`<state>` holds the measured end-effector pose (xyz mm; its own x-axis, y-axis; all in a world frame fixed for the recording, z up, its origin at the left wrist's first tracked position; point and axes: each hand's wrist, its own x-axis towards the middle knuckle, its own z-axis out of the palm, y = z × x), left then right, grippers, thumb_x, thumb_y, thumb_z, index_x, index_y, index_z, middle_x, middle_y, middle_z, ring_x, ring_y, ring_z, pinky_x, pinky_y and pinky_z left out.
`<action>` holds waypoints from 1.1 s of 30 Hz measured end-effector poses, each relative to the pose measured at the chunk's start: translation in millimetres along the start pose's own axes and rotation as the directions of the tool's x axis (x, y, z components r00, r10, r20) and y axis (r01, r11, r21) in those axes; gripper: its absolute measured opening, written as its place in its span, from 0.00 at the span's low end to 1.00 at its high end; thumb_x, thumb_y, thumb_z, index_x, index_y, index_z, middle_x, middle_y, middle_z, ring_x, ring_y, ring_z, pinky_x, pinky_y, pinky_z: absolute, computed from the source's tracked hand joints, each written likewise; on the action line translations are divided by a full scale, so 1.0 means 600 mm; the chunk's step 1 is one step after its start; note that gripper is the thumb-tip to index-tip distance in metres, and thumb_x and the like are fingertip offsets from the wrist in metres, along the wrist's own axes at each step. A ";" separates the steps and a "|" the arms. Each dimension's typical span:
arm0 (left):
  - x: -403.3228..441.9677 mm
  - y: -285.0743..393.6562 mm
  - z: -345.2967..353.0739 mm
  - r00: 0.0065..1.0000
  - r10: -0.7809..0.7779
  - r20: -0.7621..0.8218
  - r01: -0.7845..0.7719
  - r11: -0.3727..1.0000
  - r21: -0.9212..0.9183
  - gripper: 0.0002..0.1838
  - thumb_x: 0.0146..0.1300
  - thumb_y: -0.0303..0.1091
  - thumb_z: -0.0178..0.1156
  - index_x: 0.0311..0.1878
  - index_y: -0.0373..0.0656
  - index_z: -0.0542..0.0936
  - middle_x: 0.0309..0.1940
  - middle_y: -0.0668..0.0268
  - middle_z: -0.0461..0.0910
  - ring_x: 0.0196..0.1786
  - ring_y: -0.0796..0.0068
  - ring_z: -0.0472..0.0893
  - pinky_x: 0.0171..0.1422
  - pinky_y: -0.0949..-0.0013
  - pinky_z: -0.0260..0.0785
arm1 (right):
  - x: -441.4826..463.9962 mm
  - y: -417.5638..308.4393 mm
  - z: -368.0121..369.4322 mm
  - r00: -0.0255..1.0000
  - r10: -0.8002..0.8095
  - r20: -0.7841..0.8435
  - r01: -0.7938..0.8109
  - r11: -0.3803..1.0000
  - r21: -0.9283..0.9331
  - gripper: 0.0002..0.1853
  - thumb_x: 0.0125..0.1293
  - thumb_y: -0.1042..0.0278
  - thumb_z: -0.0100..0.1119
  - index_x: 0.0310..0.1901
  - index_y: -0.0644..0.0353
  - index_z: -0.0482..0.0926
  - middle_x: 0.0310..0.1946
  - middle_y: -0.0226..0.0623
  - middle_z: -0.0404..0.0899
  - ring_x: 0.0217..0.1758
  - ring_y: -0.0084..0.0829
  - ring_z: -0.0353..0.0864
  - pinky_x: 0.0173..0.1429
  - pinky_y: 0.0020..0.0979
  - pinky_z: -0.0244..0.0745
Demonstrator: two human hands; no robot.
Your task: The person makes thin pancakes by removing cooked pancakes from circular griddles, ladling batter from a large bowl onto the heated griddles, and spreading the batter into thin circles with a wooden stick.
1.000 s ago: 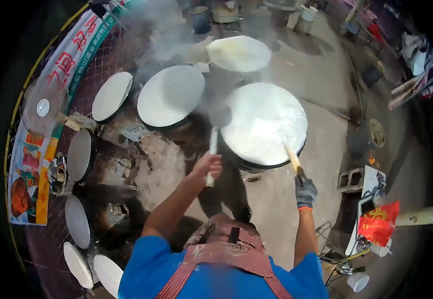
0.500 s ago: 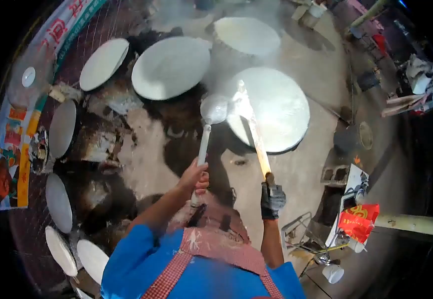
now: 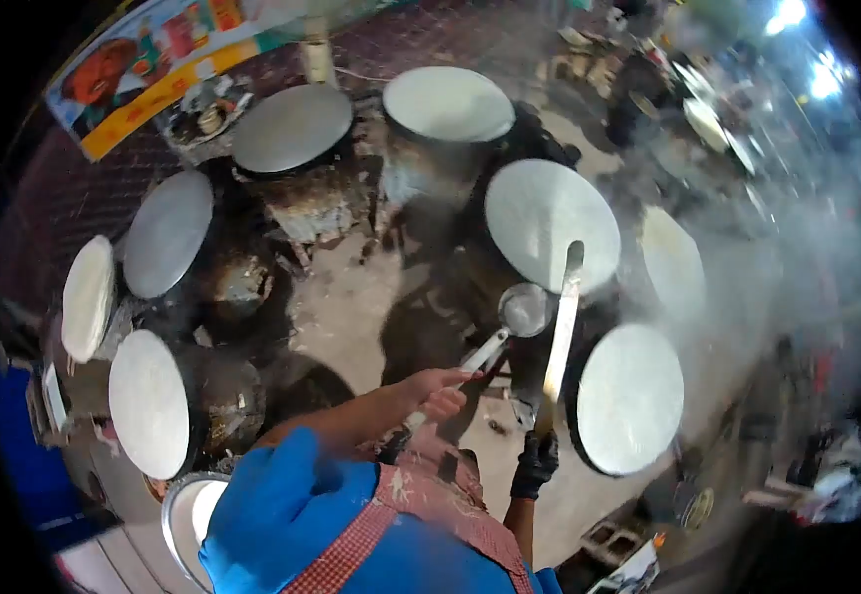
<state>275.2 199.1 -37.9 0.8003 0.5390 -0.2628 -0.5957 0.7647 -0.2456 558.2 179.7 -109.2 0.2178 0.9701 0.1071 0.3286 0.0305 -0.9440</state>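
My left hand (image 3: 437,393) is wrapped round the handle of a metal ladle (image 3: 525,310), whose round bowl is held out ahead, near a griddle. My right hand (image 3: 534,465), in a dark glove, grips a long flat spatula (image 3: 560,346) pointing forward. Its far tip overlaps the white layer on the griddle (image 3: 549,220) ahead; whether it touches I cannot tell. To the right stands another griddle (image 3: 631,401) covered with a white layer, and a third white-covered griddle (image 3: 448,105) is farther back.
Two bare grey griddles (image 3: 294,129) (image 3: 168,236) stand at the left on sooty stoves. Beside them are a white-covered griddle (image 3: 149,406) and a pale round stack (image 3: 89,297). A metal pot (image 3: 175,540) sits by my left side. Steam drifts at the right; a banner (image 3: 143,69) hangs behind.
My view has turned left, so the griddles have shifted right across it. The ladle and spatula have swung away from the griddle now at the right. Both hands keep their holds.
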 end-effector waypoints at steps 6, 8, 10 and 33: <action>-0.139 0.026 -0.048 0.927 0.308 -0.214 -0.317 0.949 -0.004 0.13 0.64 0.39 0.44 0.52 0.59 0.68 0.12 0.72 0.56 0.09 0.87 0.53 0.09 0.82 0.47 | 0.096 -0.066 0.145 0.907 0.281 0.314 -0.355 0.910 0.212 0.10 0.57 0.66 0.56 0.38 0.61 0.75 0.24 0.29 0.74 0.20 0.16 0.67 0.23 0.20 0.60; -0.174 0.028 -0.073 0.874 0.393 -0.285 -0.414 0.910 -0.014 0.13 0.64 0.39 0.43 0.51 0.58 0.68 0.12 0.73 0.56 0.09 0.86 0.53 0.09 0.82 0.46 | 0.142 -0.073 0.186 0.892 0.193 0.409 -0.270 0.953 0.140 0.12 0.57 0.65 0.57 0.40 0.61 0.74 0.26 0.30 0.75 0.22 0.18 0.69 0.26 0.22 0.63; -0.203 0.030 -0.081 0.806 0.468 -0.361 -0.501 0.865 0.003 0.13 0.64 0.39 0.43 0.51 0.57 0.68 0.12 0.73 0.55 0.10 0.86 0.53 0.09 0.82 0.46 | 0.209 -0.055 0.236 0.884 -0.027 0.466 -0.015 0.996 0.086 0.15 0.56 0.63 0.57 0.44 0.61 0.72 0.28 0.31 0.76 0.26 0.21 0.71 0.30 0.25 0.67; -0.228 0.298 0.002 0.669 0.674 -0.312 -0.743 0.598 -0.301 0.19 0.67 0.37 0.39 0.60 0.48 0.60 0.16 0.71 0.56 0.13 0.86 0.54 0.14 0.80 0.50 | 0.798 -0.212 0.850 0.215 -0.323 0.922 0.967 0.200 -0.156 0.24 0.53 0.62 0.44 0.55 0.54 0.65 0.52 0.43 0.68 0.48 0.43 0.72 0.47 0.44 0.67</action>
<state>59.1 262.6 -44.7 0.1128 0.7663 -0.6325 -0.9713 -0.0490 -0.2326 152.0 763.1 -97.0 -0.9061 0.4212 0.0402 0.4199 0.9069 -0.0359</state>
